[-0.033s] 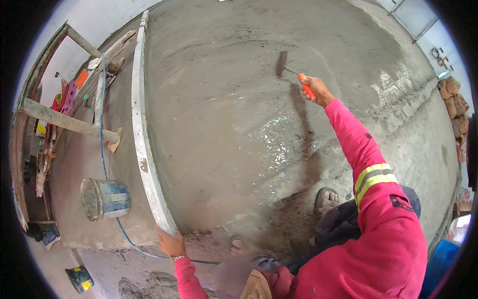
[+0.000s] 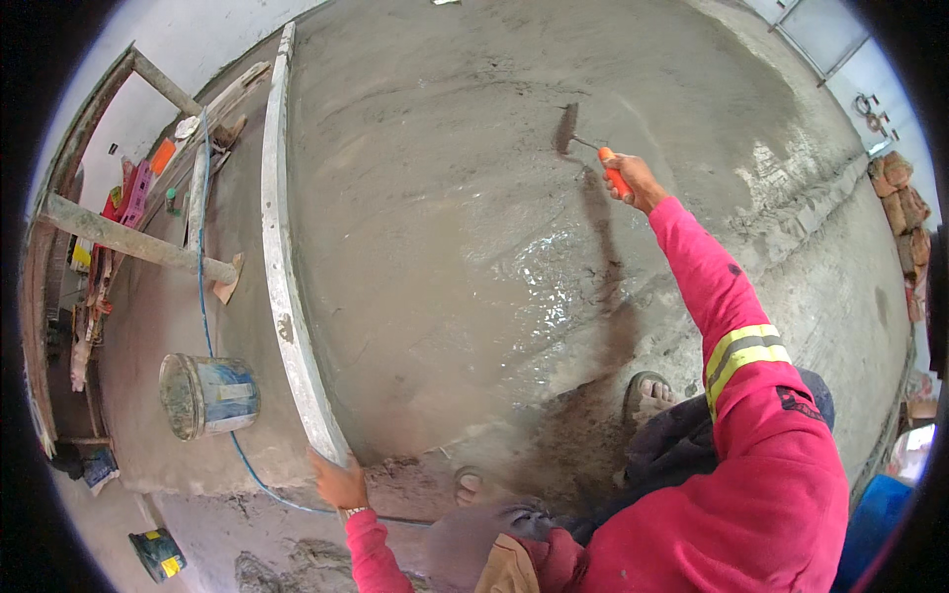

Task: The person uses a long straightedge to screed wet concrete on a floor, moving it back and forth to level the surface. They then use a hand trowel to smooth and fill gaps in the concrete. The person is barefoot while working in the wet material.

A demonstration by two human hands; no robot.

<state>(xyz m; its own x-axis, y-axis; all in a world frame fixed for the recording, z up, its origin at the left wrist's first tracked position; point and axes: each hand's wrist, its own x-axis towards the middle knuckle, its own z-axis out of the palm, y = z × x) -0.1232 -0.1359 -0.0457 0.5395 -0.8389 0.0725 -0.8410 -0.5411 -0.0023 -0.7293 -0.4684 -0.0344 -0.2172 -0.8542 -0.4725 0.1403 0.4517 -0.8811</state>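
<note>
My right hand (image 2: pixel 638 183), at the end of an outstretched arm, is closed round the orange handle of a trowel (image 2: pixel 566 129). The trowel's narrow, dark blade lies on or just above the wet grey cement floor (image 2: pixel 415 217); I cannot tell whether it touches. Low in the view, my left hand (image 2: pixel 339 484) holds the near end of a long, pale straightedge bar (image 2: pixel 276 217), which runs away from me along the left side of the smooth wet cement. Shiny wet patches and a dark streak show between the trowel and my feet.
Left of the bar are a cement-smeared bucket (image 2: pixel 211 395), a blue hose (image 2: pixel 206 296) and a metal frame (image 2: pixel 129 237). A dark tub (image 2: pixel 158 553) stands lower left. On the right are a rough cement ridge (image 2: pixel 806 212), stacked brown bags (image 2: pixel 902 198) and a blue container (image 2: pixel 875 529).
My right hand and the trowel have shifted slightly to the right. My left hand and the bar have stayed in place.
</note>
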